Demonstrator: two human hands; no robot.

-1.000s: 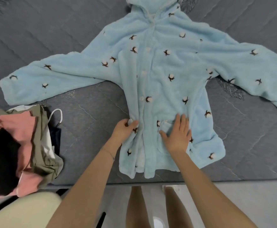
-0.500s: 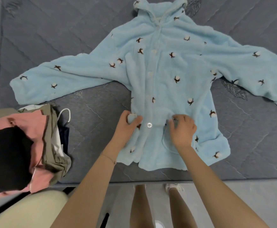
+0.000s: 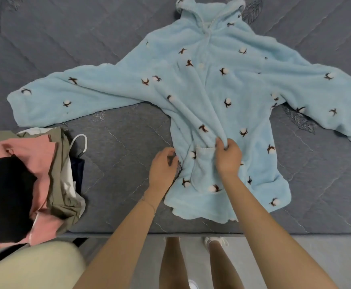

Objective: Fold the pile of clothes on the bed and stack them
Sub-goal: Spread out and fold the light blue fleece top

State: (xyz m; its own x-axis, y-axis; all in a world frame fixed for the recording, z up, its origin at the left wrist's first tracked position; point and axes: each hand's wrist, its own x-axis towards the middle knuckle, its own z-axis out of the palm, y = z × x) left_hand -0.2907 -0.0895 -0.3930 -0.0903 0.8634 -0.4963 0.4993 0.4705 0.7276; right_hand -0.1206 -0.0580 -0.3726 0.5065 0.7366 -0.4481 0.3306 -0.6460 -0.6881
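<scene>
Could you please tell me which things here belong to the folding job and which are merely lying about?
Belonging to the job:
- blue hooded jacket, pinched by the right hand, with the left hand at its edge
- pile of clothes
- bed

Lying about:
- cream cushion below the pile
- grey floor

Right hand (image 3: pixel 228 157) now pinches robe (image 3: pixel 222 90) front; left hand (image 3: pixel 163 165) shifted leftward.
</scene>
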